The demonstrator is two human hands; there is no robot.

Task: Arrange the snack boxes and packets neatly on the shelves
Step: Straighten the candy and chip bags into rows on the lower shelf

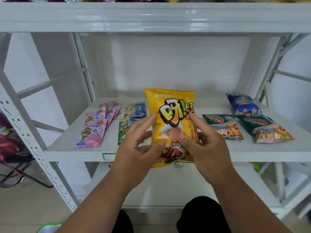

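Both hands, left hand [141,140] and right hand [204,142], pinch the yellow chip bag [171,115] between curled fingers; it looks light, puffy, slippery, crushable, best held by its side edges.

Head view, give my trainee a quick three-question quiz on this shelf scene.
1. True or false: the yellow bag lies flat on the shelf.
2. How many green cracker packets lie right of it?
3. Which packets lie farthest left: A pink, B blue?

Key: 1 false, both hands, left and right, hold it upright. 2 two. 3 A.
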